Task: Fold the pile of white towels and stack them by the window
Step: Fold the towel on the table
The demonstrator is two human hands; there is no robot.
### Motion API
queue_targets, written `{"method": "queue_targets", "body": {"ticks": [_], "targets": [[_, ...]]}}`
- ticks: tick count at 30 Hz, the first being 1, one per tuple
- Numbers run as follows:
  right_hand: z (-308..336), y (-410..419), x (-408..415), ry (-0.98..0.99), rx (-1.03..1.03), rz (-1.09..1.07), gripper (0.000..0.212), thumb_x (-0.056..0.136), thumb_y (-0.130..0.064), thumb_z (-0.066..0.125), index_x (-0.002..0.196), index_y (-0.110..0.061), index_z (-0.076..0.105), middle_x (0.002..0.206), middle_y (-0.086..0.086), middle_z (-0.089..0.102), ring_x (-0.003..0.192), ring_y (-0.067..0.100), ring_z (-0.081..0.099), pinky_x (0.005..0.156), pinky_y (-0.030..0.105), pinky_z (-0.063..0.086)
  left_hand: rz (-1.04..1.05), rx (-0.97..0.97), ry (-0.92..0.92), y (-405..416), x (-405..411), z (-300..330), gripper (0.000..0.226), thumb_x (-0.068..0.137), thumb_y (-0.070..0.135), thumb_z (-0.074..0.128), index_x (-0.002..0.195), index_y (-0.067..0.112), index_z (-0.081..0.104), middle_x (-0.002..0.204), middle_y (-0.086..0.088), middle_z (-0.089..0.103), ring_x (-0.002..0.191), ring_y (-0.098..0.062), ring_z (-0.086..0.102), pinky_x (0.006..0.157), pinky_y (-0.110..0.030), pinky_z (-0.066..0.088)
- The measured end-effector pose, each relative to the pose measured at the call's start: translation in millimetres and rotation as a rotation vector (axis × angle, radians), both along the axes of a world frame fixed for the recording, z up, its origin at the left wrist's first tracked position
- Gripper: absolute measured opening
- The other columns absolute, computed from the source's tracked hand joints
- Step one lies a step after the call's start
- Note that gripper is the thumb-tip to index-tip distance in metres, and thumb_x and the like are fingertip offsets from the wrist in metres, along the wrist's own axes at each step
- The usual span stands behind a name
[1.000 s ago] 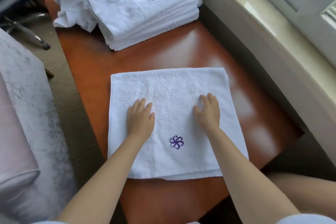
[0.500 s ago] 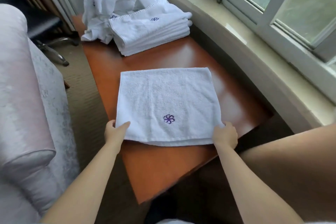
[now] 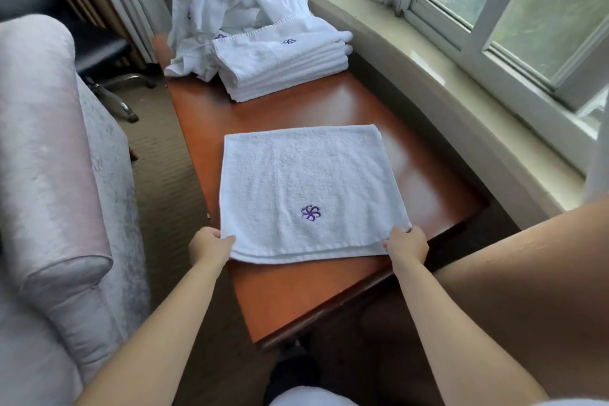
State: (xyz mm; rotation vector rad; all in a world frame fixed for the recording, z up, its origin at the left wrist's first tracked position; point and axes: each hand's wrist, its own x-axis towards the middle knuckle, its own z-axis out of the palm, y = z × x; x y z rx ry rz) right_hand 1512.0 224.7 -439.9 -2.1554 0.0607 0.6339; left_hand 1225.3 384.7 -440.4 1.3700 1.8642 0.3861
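Note:
A folded white towel (image 3: 309, 181) with a purple flower emblem lies flat on the red-brown wooden table (image 3: 296, 293). My left hand (image 3: 209, 245) grips its near left corner. My right hand (image 3: 407, 244) pinches its near right corner, and that near edge is lifted slightly off the wood. At the table's far end sits a neat stack of folded towels (image 3: 283, 64), and behind it a loose heap of unfolded white towels (image 3: 230, 0).
A curved stone window sill (image 3: 445, 82) and the window (image 3: 527, 10) run along the right. A pale upholstered sofa arm (image 3: 49, 175) stands on the left, with carpet between it and the table. A chair's metal base (image 3: 122, 92) shows at the far left.
My hands went from pressing flat on the towel's middle to gripping its two near corners. The view lifted, so the window and the far pile show now.

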Motion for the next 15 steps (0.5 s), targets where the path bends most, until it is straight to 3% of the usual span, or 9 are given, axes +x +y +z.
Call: {"method": "queue_targets", "body": {"ticks": [2,4,7,11,13,15], "targets": [[3.7,0.8,2.9,0.038,0.051,0.004,0.025,0.096,-0.017,0.041,0.116,-0.006,0.053,0.108,0.014,0.064,0.08,0.026,0.067,0.061,0.029,0.05,-0.036,0.041,0.065,-0.3,-1.7,3.6,0.017,0.086,0.021,0.067,0.075,0.009,0.063,0.078,-0.011,0.068,0.073,-0.029,0.067,0.074,-0.036,0.057],[16.5,7.5,4.9,0.051,0.164,-0.005,0.017,0.099,-0.016,0.041,0.11,-0.007,0.05,0.098,0.012,0.063,0.068,0.019,0.064,0.054,0.024,0.046,-0.112,0.115,0.229,-1.4,0.0,13.0,0.023,0.093,0.026,0.059,0.074,0.014,0.064,0.083,-0.009,0.066,0.08,-0.03,0.062,0.069,-0.032,0.048],[35.2,17.8,5.7,0.033,0.277,0.022,0.013,0.101,-0.018,0.041,0.103,-0.008,0.048,0.081,0.007,0.06,0.064,0.018,0.062,0.062,0.028,0.053,-0.28,0.179,0.413,-1.0,-0.2,15.8,0.027,0.098,0.029,0.048,0.08,0.014,0.063,0.094,-0.008,0.062,0.085,-0.03,0.059,0.067,-0.032,0.043],[24.4,11.5,-2.6,0.108,0.179,0.087,0.019,0.099,-0.018,0.042,0.111,-0.005,0.049,0.088,0.009,0.06,0.065,0.018,0.062,0.071,0.034,0.055,-0.397,0.092,0.462,-7.4,0.7,6.7,0.03,0.098,0.038,0.045,0.079,0.014,0.047,0.099,-0.01,0.062,0.09,-0.03,0.061,0.069,-0.033,0.044],[20.4,5.1,-6.1,0.097,0.148,0.069,0.028,0.1,-0.018,0.039,0.123,-0.005,0.047,0.099,0.01,0.062,0.07,0.019,0.064,0.073,0.036,0.055,-0.332,0.247,0.456,-10.7,1.7,9.3,0.025,0.098,0.032,0.044,0.083,0.012,0.05,0.099,-0.01,0.059,0.089,-0.033,0.059,0.071,-0.036,0.045],[24.5,-1.6,-5.2,-0.013,0.181,-0.008,0.023,0.1,-0.02,0.038,0.114,-0.005,0.05,0.095,0.007,0.064,0.079,0.025,0.066,0.074,0.041,0.054,-0.173,0.478,0.311,-15.5,2.2,13.0,0.024,0.098,0.027,0.046,0.083,0.008,0.051,0.096,-0.012,0.057,0.084,-0.036,0.056,0.068,-0.039,0.044]]}}
